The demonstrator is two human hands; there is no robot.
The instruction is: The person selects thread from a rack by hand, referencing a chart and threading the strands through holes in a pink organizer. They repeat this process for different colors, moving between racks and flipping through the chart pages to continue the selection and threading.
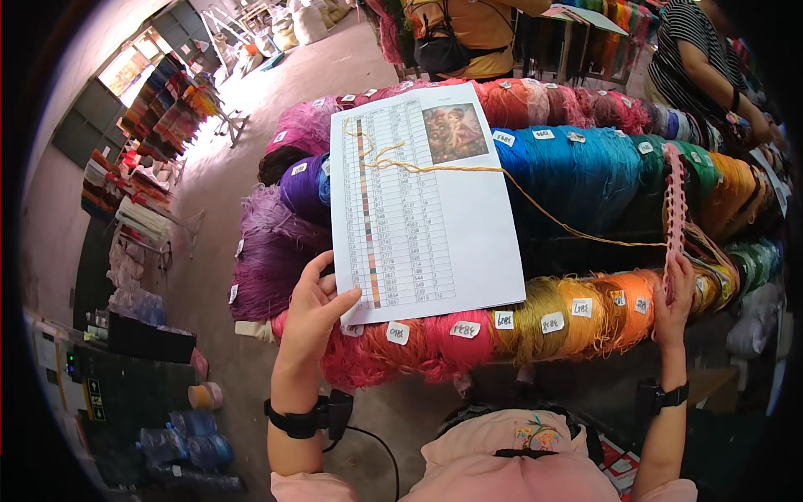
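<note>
My left hand [314, 308] grips the lower left corner of a white paper sheet [422, 209] printed with a table of colour swatches and a small picture. The sheet lies over rows of bright thread skeins [577, 167]. A thin yellow-orange thread [577, 226] runs from the sheet's top across the blue skeins to the right. My right hand [673, 305] holds the lower end of a long pink notched strip [674, 209] that stands upright, with threads looped on it.
Skeins in pink, purple, blue, green and orange fill a rack [535, 322] with small white tags. Two people [468, 33] stand behind the rack. Shelves of more thread [163, 109] line the left wall. Plastic bottles [188, 452] sit at lower left.
</note>
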